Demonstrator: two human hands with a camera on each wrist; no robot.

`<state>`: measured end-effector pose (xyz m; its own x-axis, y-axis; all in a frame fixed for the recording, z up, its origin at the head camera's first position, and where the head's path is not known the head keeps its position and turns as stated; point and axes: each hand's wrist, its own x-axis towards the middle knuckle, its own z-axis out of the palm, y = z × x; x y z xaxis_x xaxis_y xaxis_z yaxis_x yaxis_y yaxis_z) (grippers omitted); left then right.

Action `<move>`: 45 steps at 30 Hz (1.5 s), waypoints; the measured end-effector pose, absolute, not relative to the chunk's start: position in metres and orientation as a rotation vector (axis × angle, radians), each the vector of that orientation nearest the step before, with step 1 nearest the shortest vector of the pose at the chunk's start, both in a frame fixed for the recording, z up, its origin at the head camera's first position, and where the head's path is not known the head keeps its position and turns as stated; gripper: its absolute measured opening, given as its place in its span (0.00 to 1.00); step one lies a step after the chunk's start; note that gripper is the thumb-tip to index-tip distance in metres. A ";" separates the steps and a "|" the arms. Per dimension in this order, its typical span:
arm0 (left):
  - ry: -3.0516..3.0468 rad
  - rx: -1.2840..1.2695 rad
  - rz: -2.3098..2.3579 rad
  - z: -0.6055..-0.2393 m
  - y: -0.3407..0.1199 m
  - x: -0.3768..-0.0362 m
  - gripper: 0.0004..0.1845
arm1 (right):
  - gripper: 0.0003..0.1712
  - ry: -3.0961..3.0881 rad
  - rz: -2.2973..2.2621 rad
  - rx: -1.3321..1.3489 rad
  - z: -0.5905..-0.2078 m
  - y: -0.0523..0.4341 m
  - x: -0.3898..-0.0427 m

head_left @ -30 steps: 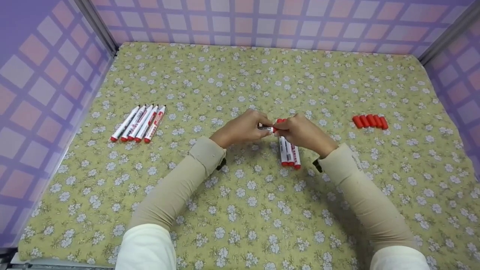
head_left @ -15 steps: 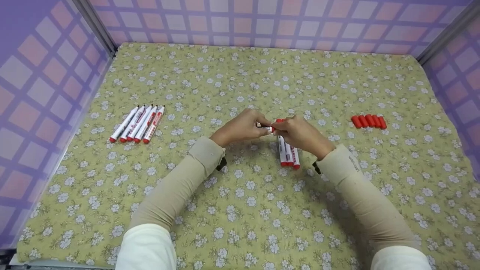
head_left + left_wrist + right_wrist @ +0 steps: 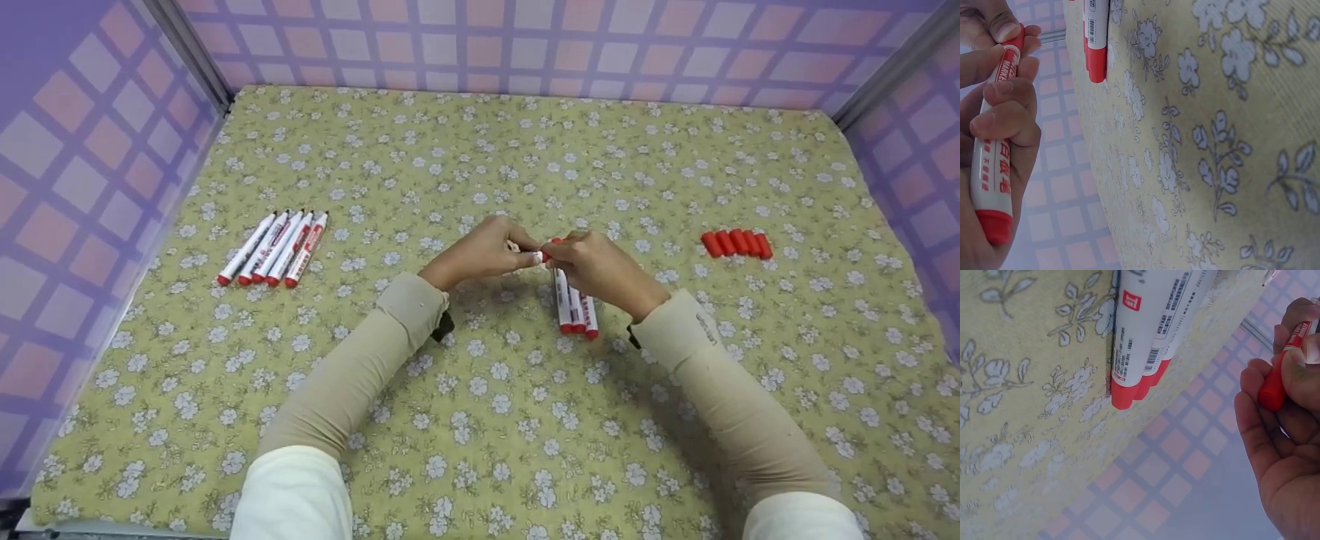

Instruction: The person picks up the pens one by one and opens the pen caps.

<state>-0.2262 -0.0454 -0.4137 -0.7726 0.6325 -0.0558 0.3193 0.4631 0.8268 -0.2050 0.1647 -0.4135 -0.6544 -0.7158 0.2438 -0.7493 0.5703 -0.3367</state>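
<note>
- Left wrist view: the left hand [image 3: 480, 251] has its fingers curled round the white barrel of a whiteboard marker [image 3: 991, 177], red plug toward the palm's lower side.
- The right hand [image 3: 600, 270] pinches the red cap [image 3: 1274, 385] at the marker's other end between thumb and fingers; the cap meets the barrel. Both hands are raised above the middle of the table, well in from every edge.
- Just below the right hand, three more markers [image 3: 577, 307] lie side by side, their red plugs toward the near edge; red also shows beyond the fingers, in line with them.
- Toward the table's left edge, five uncapped markers [image 3: 279, 246] lie in a slanted row, dark tips toward the far edge, red plugs toward the near one.
- Toward the right edge, five loose red caps [image 3: 739, 242] lie in a close row.
- A yellow-green tablecloth [image 3: 450, 465] printed with pale flowers covers the table; a strip of white shows under it at the near left corner.
- A purple back panel [image 3: 525, 52] with pink and pale checks stands along the far edge, matching panels rise at the left and right edges, and a grey metal post [image 3: 187, 52] stands at the far left corner.
</note>
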 end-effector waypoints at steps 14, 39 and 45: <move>2.379 0.842 1.151 -0.414 -0.039 -0.224 0.14 | 0.13 -2.852 0.533 1.309 -0.406 0.166 -0.207; 2.337 0.823 1.188 -0.418 -0.050 -0.225 0.14 | 0.09 -2.718 0.365 1.271 -0.409 0.161 -0.203; 2.329 0.814 1.209 -0.416 -0.054 -0.225 0.15 | 0.08 -2.706 0.405 1.278 -0.405 0.163 -0.205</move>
